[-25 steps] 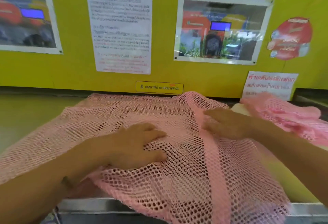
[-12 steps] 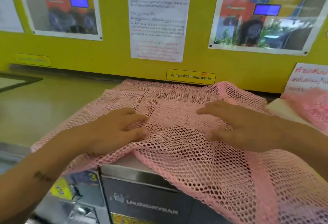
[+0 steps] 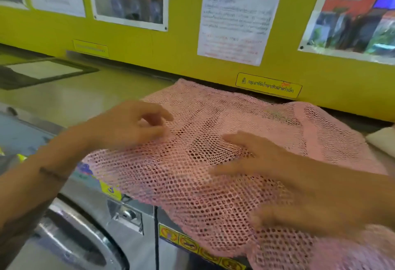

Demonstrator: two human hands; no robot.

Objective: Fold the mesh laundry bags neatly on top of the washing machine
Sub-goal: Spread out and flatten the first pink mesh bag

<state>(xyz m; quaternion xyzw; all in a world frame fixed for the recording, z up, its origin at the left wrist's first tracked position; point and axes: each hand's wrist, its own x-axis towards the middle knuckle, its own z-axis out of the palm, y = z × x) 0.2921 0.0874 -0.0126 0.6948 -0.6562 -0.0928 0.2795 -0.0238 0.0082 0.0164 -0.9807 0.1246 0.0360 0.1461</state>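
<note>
A pink mesh laundry bag (image 3: 213, 141) lies spread over the top of the washing machine (image 3: 89, 96), and its near part hangs down over the steel front. My left hand (image 3: 128, 124) sits at the bag's left edge with fingers loosely curled and slightly apart, touching the mesh. Flat on the middle-right of the bag lies my right hand (image 3: 277, 173), fingers spread and blurred by motion. Neither hand has a clear grip on the fabric.
A yellow wall (image 3: 181, 45) with posters and notices rises right behind the bag. The machine's round steel door (image 3: 74, 239) and a coin slot panel (image 3: 128, 216) are below at the left. A pale object (image 3: 382, 141) lies at the right edge.
My view has swung left and down. My left hand slid out to the bag's left edge and lifted its fingers; my right hand moved toward me across the mesh.
</note>
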